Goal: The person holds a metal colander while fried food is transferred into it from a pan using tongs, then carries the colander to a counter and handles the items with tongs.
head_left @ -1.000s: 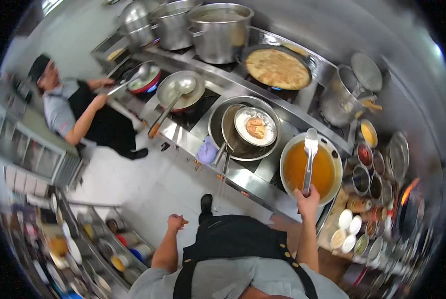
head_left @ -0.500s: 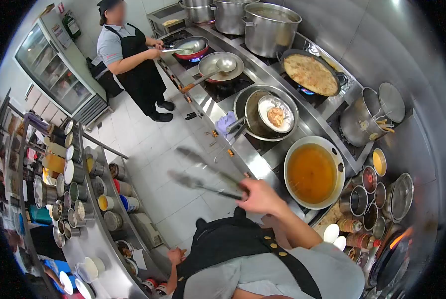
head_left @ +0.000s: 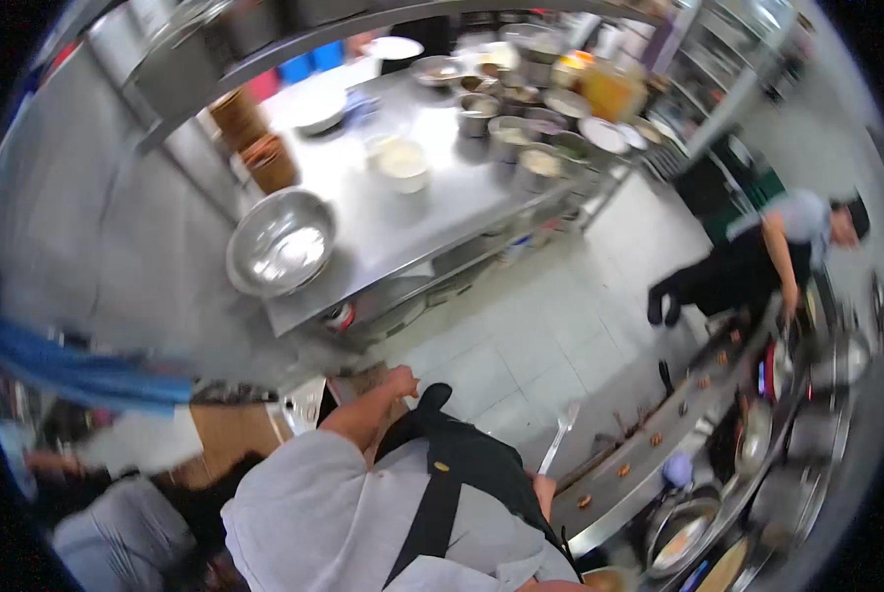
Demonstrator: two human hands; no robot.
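Note:
My left hand point(head_left: 398, 382) hangs in front of my body above the floor, its fingers curled in and nothing showing in them. My right hand point(head_left: 543, 489), partly hidden by my apron, is closed on the handle end of metal tongs point(head_left: 560, 440). The tongs point away from me over the tiles, beside the stove front. Nearest my right side is the stove line point(head_left: 600, 498) with its orange-brown knobs. A large steel bowl point(head_left: 282, 243) lies on the end of the steel worktable point(head_left: 358, 232) ahead of me.
White tubs point(head_left: 402, 166) and several metal containers point(head_left: 512, 138) stand on the worktable. A co-worker point(head_left: 777, 247) in a black apron is at the stove at right. Another person point(head_left: 126, 533) is at lower left. A shelf edge point(head_left: 383, 20) crosses above the table.
My view has swung left, from the stove to the worktable with the steel bowl. The tongs, held out in front before, are now lower at my right side.

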